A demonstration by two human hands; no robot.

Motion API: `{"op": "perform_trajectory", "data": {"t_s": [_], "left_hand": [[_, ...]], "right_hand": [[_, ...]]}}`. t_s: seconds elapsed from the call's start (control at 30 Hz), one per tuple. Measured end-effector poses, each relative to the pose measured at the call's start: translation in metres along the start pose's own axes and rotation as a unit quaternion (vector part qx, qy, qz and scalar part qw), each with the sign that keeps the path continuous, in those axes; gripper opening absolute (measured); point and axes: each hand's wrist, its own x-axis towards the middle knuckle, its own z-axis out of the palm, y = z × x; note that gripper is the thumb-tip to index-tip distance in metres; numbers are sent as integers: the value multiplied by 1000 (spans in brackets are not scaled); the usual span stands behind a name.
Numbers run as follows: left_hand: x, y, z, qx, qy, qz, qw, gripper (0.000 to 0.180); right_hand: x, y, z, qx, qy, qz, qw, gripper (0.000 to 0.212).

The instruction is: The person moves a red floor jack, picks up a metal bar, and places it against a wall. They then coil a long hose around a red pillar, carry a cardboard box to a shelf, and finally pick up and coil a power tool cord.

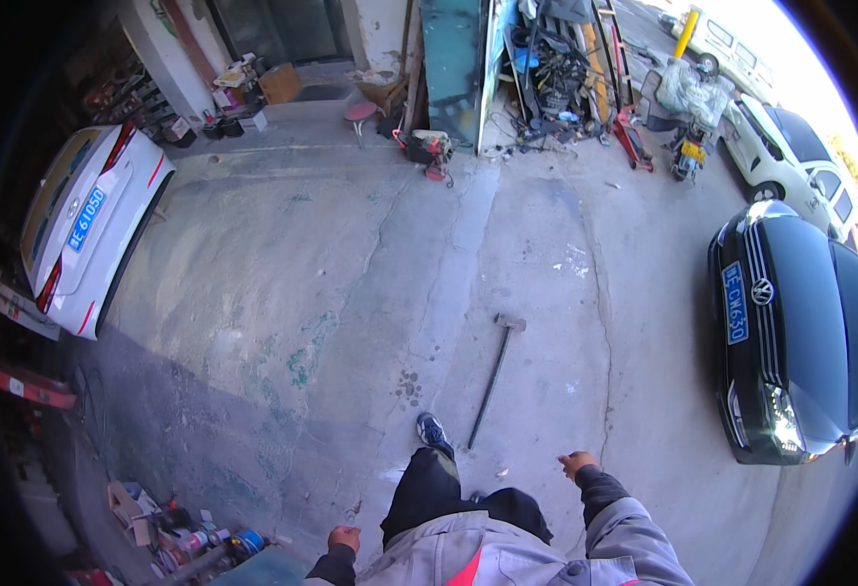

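Observation:
A sledgehammer (492,376) lies on the concrete floor just ahead of me, its metal head pointing away and its long dark handle running back toward my feet. My right hand (575,464) hangs to the right of the handle's end, apart from it, with the fingers loosely curled and nothing visible in them. Low on the left is my left hand (345,537), closed beside my thigh, and no object shows in it. A dark sneaker (433,431) on one of my feet is forward, close to the hammer's handle.
A white car (97,230) stands at the left and a dark car (790,322) at the right. Cans and boxes (189,542) crowd the lower left. At the back are a red stool (359,113), a red-and-black machine (427,148), a floor jack (632,139) and piled scrap (556,83).

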Motion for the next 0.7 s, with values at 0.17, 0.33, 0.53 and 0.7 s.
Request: {"op": "perform_trajectory", "data": {"t_s": [0.17,0.33,0.53,0.7], "left_hand": [[73,69,-58,-7,22,110,994,31],[103,27,-59,36,-62,-66,995,25],[66,-76,-34,316,-232,-155,907,23],[72,-90,-12,255,-192,-269,909,23]], "right_hand": [[67,-48,48,85,14,78,993,43],[179,-92,147,113,-42,116,986,46],[310,-94,316,143,-109,177,968,46],[387,-83,397,149,-21,234,961,52]]}}
